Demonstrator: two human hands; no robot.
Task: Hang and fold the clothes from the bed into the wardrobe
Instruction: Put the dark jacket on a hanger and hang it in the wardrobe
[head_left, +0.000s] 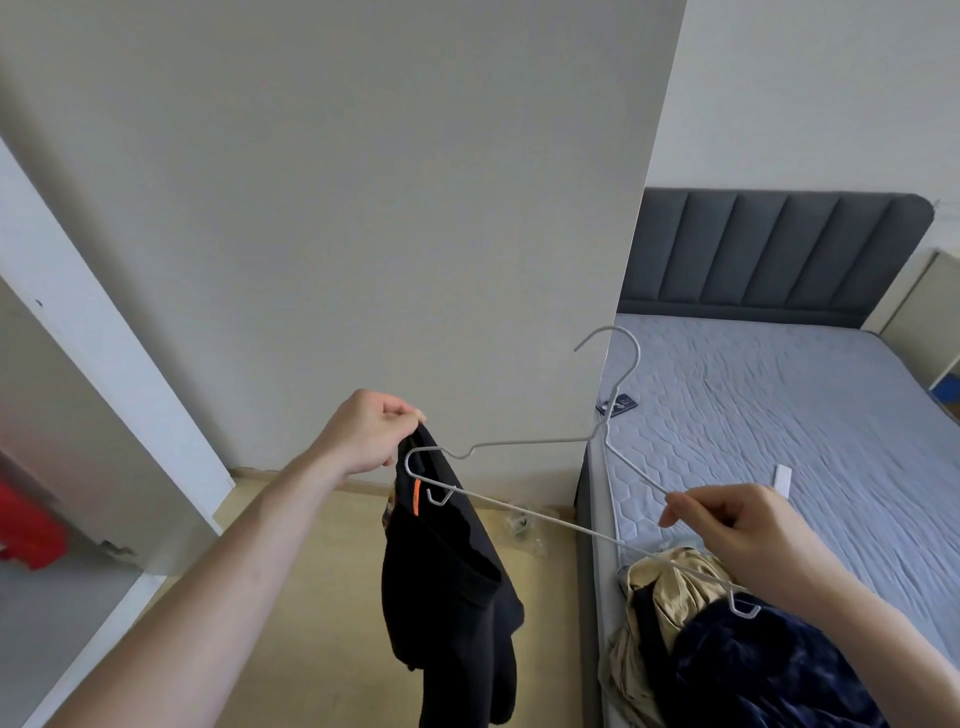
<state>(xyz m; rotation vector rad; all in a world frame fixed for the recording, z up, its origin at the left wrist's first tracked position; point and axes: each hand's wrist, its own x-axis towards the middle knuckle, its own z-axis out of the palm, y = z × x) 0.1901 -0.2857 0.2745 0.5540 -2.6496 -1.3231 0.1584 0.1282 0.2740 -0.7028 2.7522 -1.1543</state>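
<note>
My left hand (371, 434) pinches the top edge of a black garment (447, 582) with an orange tag, which hangs down over the floor. A white wire hanger (524, 444) is held in the air, its hook up; my right hand (737, 525) pinches its right arm. The hanger's left end sits just inside the garment's top opening, beside my left hand. On the bed's near corner lie a gold satin garment (654, 597) and a dark blue velvet garment (769, 670).
The bed (779, 415) with a grey quilted mattress and dark padded headboard (769, 249) fills the right. An open white wardrobe door (93, 332) stands at left, with something red (26, 530) inside. A small dark object (618, 404) and a white tag (782, 477) lie on the mattress.
</note>
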